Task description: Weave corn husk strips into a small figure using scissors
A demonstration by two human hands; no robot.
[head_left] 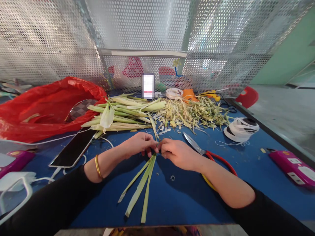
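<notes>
My left hand [145, 144] and my right hand [174, 153] meet near the middle of the blue table, fingertips almost touching. Both pinch the gathered upper end of a small bundle of pale green corn husk strips [139, 191]. Three strips fan out from below my fingers toward the front edge, and a thin end sticks up behind them. The exact grip point is hidden by the fingers. Scissors [194, 143] with red and yellow handles lie open beside my right hand, partly covered by my forearm.
Behind my hands lie a heap of long husks [130, 111] and a pile of dry scraps [197, 113]. A red plastic bag [49, 114] and a phone [73, 147] are at left. A white thread spool [241, 129] and magenta power strip [292, 167] sit right. Perforated metal panels [140, 26] rise behind.
</notes>
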